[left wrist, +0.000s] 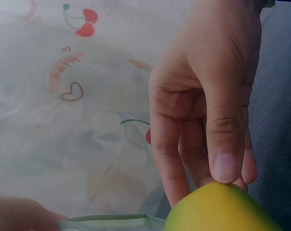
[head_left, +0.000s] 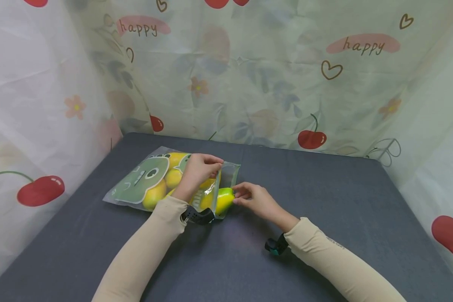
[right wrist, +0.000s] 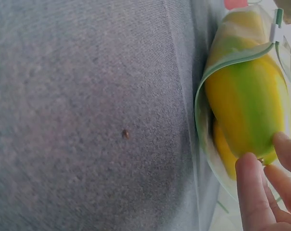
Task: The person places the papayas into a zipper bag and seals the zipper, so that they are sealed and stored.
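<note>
A clear zip bag with a green cartoon face lies on its side, holding several yellow fruits. My left hand reaches over it and pinches the upper edge of its mouth. A yellow-green mango lies in the opening, its stem end pointing out. My right hand holds that end between thumb and fingertips. The right wrist view shows the mango inside the green-rimmed mouth, with another yellow fruit beneath. A pale zip slider sits on the rim.
The dark grey cloth-covered table extends around the bag. Printed curtains enclose the back and both sides. A thin looped wire stands by the far right corner. Dark bands are strapped to both wrists.
</note>
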Available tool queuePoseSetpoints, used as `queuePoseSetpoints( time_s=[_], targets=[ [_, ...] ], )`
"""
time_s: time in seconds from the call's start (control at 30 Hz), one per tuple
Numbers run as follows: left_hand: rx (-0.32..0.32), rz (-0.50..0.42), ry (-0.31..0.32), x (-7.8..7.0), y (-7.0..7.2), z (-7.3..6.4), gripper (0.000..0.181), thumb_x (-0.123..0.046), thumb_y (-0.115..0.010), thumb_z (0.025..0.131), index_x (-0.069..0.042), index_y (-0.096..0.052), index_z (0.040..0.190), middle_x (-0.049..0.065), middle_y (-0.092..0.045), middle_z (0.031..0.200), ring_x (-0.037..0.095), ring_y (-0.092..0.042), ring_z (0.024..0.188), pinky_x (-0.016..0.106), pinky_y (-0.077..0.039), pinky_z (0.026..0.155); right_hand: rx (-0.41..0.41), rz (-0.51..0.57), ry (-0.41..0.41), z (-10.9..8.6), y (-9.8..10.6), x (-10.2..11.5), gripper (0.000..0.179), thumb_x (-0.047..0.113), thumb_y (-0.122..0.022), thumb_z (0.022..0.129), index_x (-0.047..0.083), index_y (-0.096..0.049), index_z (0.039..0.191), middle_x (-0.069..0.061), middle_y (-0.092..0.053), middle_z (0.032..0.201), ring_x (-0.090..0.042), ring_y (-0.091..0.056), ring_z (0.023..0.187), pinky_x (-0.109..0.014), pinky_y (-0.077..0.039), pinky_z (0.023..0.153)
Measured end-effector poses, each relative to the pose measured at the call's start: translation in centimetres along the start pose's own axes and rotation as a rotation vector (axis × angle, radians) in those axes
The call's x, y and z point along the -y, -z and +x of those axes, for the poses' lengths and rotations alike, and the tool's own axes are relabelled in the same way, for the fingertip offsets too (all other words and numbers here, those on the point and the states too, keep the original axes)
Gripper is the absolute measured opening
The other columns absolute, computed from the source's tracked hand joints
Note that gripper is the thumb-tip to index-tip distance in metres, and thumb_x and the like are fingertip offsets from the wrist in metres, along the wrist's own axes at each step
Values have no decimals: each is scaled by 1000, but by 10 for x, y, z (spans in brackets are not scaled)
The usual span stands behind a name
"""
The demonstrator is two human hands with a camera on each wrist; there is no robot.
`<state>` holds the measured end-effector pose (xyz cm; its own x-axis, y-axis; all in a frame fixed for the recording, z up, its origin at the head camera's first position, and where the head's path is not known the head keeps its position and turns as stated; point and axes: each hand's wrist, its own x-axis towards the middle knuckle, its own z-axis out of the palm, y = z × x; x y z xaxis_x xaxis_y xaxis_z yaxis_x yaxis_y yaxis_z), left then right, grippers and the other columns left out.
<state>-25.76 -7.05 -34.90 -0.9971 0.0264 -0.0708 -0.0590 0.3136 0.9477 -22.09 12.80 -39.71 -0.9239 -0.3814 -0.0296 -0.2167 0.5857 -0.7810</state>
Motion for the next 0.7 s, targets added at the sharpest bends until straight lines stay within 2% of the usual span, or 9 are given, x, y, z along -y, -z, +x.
queuePoseSetpoints(
  time_s=[0.33, 0.7],
  targets=[
    [9, -4, 18, -1, 1, -1, 22, -17, -68, 90, -4, -73, 107, 12, -71, 99, 17, -65, 74, 27, -58, 70, 59, 12, 37, -1, -3, -4, 35, 17, -67, 91, 8, -64, 125, -5, -70, 106, -16, -66, 92, -31, -57, 81],
    [5, 8, -5, 0, 2, -3, 23, -18, -68, 90, -5, -74, 108, 9, -71, 99, 18, -67, 76, 26, -57, 69, 121, 61, 49, -2, -5, -2, 37, 14, -65, 92, 9, -62, 129, -6, -70, 104, -20, -68, 91, -33, -58, 78]
  ],
)
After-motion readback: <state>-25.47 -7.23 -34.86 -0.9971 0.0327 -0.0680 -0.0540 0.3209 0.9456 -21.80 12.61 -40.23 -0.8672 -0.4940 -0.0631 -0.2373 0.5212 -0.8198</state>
